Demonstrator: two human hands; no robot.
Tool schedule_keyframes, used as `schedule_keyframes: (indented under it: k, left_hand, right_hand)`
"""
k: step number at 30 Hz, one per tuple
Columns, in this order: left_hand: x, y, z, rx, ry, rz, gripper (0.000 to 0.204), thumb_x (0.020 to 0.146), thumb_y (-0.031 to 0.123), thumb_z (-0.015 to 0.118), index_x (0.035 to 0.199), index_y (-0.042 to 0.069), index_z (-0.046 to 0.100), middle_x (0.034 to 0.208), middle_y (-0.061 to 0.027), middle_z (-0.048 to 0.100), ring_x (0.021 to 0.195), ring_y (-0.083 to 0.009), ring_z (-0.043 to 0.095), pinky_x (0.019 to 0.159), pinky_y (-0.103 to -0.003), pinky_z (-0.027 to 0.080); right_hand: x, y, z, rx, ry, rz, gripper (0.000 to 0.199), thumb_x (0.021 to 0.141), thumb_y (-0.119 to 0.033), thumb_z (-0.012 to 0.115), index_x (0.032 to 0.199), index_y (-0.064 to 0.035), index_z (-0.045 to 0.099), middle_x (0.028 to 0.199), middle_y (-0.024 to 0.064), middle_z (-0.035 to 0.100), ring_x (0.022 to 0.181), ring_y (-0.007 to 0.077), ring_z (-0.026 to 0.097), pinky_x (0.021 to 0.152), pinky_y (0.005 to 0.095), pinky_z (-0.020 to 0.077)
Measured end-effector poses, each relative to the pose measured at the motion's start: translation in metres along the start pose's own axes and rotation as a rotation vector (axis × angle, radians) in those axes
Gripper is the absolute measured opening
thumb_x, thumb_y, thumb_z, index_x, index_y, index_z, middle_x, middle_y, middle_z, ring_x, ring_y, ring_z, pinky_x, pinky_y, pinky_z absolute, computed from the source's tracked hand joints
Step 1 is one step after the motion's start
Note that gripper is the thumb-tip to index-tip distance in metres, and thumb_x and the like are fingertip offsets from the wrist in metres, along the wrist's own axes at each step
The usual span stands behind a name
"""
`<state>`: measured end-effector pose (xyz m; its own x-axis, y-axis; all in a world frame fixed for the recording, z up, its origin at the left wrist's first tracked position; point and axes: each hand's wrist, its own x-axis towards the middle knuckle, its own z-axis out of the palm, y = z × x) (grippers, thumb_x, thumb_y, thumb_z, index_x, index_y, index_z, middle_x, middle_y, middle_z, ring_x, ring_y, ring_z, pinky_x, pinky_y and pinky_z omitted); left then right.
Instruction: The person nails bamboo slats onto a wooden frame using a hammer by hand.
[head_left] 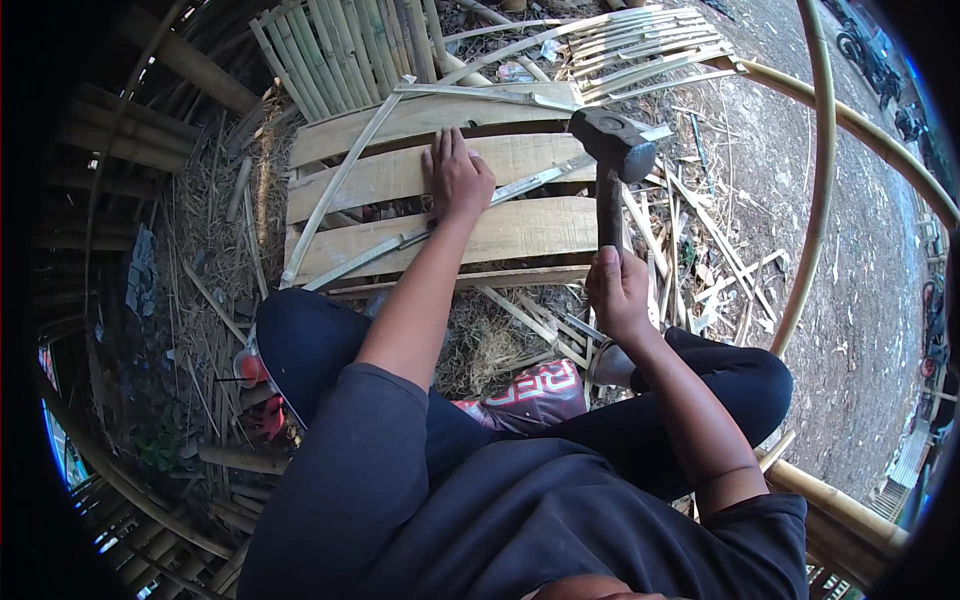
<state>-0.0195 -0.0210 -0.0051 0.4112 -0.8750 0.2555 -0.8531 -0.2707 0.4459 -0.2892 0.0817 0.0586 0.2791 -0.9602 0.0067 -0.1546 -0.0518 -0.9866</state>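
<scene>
My right hand (618, 290) is closed round the dark handle of a hammer (609, 195). The hammer is raised with its heavy metal head up, in front of the right end of a low slatted wooden bench (525, 232). On the bench's middle plank my left hand (462, 178) lies with its fingers stretched forward; whether a small thing sits under them is hidden. A split bamboo strip (530, 183) runs slantwise across the planks, close to my left wrist. Another bamboo strip (343, 185) slants over the bench's left end, and one more (480, 95) lies along its far edge.
Upright bamboo slats (345, 50) and a slatted bamboo panel (645, 55) stand beyond the bench. A curved bamboo pole (822, 180) rises at the right. Bamboo offcuts (735, 265) litter the ground. A printed cloth or bag (540, 395) lies between my legs.
</scene>
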Motion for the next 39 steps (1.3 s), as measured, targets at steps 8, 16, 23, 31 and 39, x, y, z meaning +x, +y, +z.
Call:
schedule_keyframes:
  k: [8, 16, 23, 31, 39]
  left_hand:
    - [-0.004, -0.008, 0.003, -0.023, 0.119, -0.021, 0.061, 0.098, 0.021, 0.039, 0.152, -0.009, 0.035, 0.162, -0.0256, 0.032, 0.154, -0.0352, 0.024, 0.127, -0.054, 0.010]
    - [0.000, -0.001, 0.005, 0.037, 0.052, -0.016, 0.056, 0.100, 0.020, 0.037, 0.148, -0.008, 0.042, 0.156, -0.0242, 0.042, 0.152, -0.0336, 0.030, 0.126, -0.051, 0.016]
    - [0.000, -0.002, 0.002, 0.093, 0.053, -0.007, 0.055, 0.100, 0.020, 0.037, 0.146, -0.008, 0.045, 0.156, -0.0230, 0.043, 0.151, -0.0323, 0.031, 0.126, -0.049, 0.019]
    - [0.000, -0.005, 0.007, 0.095, 0.067, 0.000, 0.054, 0.100, 0.021, 0.037, 0.145, -0.008, 0.046, 0.155, -0.0222, 0.044, 0.151, -0.0320, 0.032, 0.126, -0.048, 0.019]
    - [0.000, -0.002, 0.006, 0.072, 0.063, -0.005, 0.055, 0.099, 0.020, 0.039, 0.146, -0.008, 0.046, 0.155, -0.0222, 0.045, 0.151, -0.0310, 0.032, 0.126, -0.047, 0.017]
  right_hand:
    - [0.011, -0.016, 0.005, 0.165, -0.142, 0.630, 0.053, 0.105, -0.053, 0.052, 0.069, -0.0159, 0.041, 0.059, -0.0082, 0.032, 0.041, 0.0051, 0.031, 0.036, 0.0255, 0.0215]
    - [0.008, -0.005, 0.011, 0.095, -0.115, 0.720, 0.057, 0.104, -0.058, 0.049, 0.066, -0.0180, 0.036, 0.053, -0.0075, 0.029, 0.037, 0.0065, 0.025, 0.034, 0.0270, 0.0189]
    - [0.007, -0.015, 0.014, 0.324, -0.086, 0.713, 0.058, 0.104, -0.060, 0.047, 0.066, -0.0179, 0.036, 0.052, -0.0054, 0.032, 0.037, 0.0081, 0.024, 0.035, 0.0279, 0.0194]
    - [0.029, -0.025, -0.008, 0.380, -0.178, 0.777, 0.058, 0.102, -0.065, 0.045, 0.072, -0.0158, 0.041, 0.055, -0.0054, 0.031, 0.040, 0.0090, 0.026, 0.038, 0.0290, 0.0220]
    - [0.032, -0.045, -0.004, 0.630, -0.007, 0.883, 0.061, 0.099, -0.072, 0.037, 0.077, -0.0165, 0.040, 0.057, -0.0056, 0.030, 0.042, 0.0103, 0.024, 0.042, 0.0301, 0.0216]
